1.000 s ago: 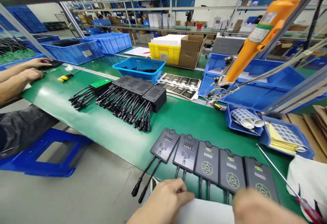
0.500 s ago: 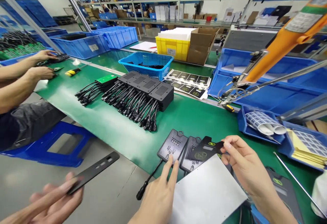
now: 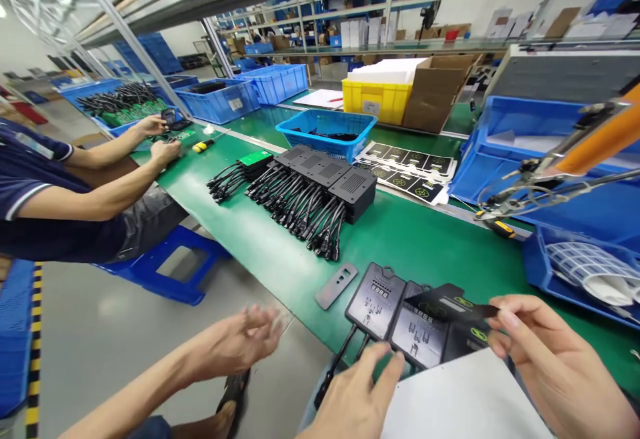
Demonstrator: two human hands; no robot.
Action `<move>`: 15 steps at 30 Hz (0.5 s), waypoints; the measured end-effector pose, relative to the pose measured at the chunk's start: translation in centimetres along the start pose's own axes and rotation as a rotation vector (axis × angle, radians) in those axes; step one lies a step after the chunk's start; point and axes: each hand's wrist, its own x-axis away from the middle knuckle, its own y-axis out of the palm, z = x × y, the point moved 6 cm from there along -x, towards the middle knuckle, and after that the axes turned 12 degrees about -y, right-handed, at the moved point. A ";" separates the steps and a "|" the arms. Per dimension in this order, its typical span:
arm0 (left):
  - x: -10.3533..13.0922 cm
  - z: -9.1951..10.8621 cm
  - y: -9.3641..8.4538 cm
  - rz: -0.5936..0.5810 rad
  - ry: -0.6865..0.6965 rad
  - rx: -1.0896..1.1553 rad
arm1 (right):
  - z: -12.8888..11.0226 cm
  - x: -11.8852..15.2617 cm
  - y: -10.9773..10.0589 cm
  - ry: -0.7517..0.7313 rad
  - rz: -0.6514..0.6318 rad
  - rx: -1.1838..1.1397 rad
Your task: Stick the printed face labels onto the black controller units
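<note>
My left hand (image 3: 355, 395) is at the lower edge of two black controller boxes with digit displays. Two of its fingers stretch forward while it holds a white sheet (image 3: 460, 402) at its left edge; the thumb is hidden. My right hand (image 3: 555, 352) pinches the right end of a black label (image 3: 453, 302) with a yellow-green logo. That label hangs slantwise over the second controller box (image 3: 417, 335). The first controller box (image 3: 375, 299) lies to its left, its cable hanging over the table edge. Another labelled black box is partly hidden beneath my right hand.
A co-worker's blurred hand (image 3: 245, 339) is at left, near a dark strip (image 3: 337, 285) on the green table. Stacked black boxes with cables (image 3: 325, 172), a blue basket (image 3: 325, 132) and label sheets (image 3: 407, 169) are behind. An orange tool (image 3: 600, 135) hangs at right.
The co-worker's hand has let go of the dark strip, which now lies beside the first controller box. My left hand and the white sheet have drawn back towards me. The view has swung left.
</note>
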 end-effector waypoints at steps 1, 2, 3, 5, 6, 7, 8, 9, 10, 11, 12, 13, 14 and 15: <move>0.1 0.2 0.0 0.006 0.029 0.069 | -0.1 0.1 -0.2 -0.006 0.010 -0.004; 0.3 0.5 0.0 0.005 0.050 0.133 | -0.3 0.1 -0.3 -0.012 0.020 -0.005; 0.3 0.6 0.1 -0.007 0.046 0.192 | -0.5 0.2 -0.4 -0.022 0.030 -0.005; 0.3 0.5 0.6 -0.068 -0.034 0.315 | -1.1 0.3 -0.6 -0.052 0.037 0.004; 0.3 0.4 0.9 -0.116 -0.084 0.381 | -1.5 0.3 -0.5 -0.071 0.033 0.012; 0.3 0.4 1.3 -0.177 -0.115 0.446 | -1.9 0.3 -0.5 -0.087 0.028 0.023; 0.5 0.5 1.6 -0.241 -0.118 0.502 | -2.2 0.4 -0.4 -0.097 0.022 0.034; 0.6 0.7 1.7 -0.297 -0.094 0.544 | -2.4 0.4 -0.3 -0.101 0.018 0.044; 0.8 0.9 1.8 -0.337 -0.058 0.566 | -2.5 0.4 -0.1 -0.098 0.018 0.056; 1.0 0.9 1.7 -0.357 -0.032 0.569 | -2.4 0.3 0.0 -0.089 0.018 0.065; 1.2 0.7 1.6 -0.351 -0.026 0.551 | -2.2 0.3 0.2 -0.077 0.015 0.068; 1.3 0.4 1.4 -0.316 -0.029 0.511 | -2.0 0.2 0.5 -0.063 0.006 0.065; 1.4 0.1 1.1 -0.249 -0.037 0.444 | -1.7 0.0 0.8 -0.047 -0.002 0.058; 1.5 -0.2 0.6 -0.172 -0.038 0.368 | -1.3 -0.1 1.1 -0.027 -0.011 0.047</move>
